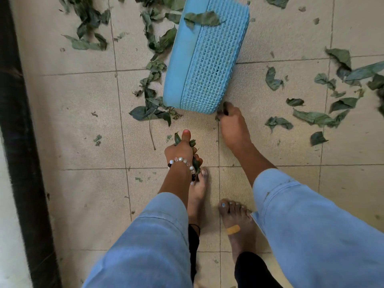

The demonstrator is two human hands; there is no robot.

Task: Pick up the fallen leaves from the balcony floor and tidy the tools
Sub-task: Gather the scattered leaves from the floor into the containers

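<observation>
The basket [207,59] is set on the floor [83,121] ahead of both hands, one leaf [202,18] lying on it. Leaves [149,113] are scattered left and right of it. The right hand [232,125] is placed at its near corner, the left hand [180,150] nearer the feet [239,223].

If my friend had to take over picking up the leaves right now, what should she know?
Left hand: holds a bunch of leaves already gathered, thumb up.
Right hand: down at the floor by the near corner of the blue basket, fingers around a small leaf.
Basket: on the tiled floor, one leaf resting on its top.
Done: only a handful collected.
Left: leaves to the left of the basket, the scatter on the right, and more at the top left. No tools in view.
</observation>
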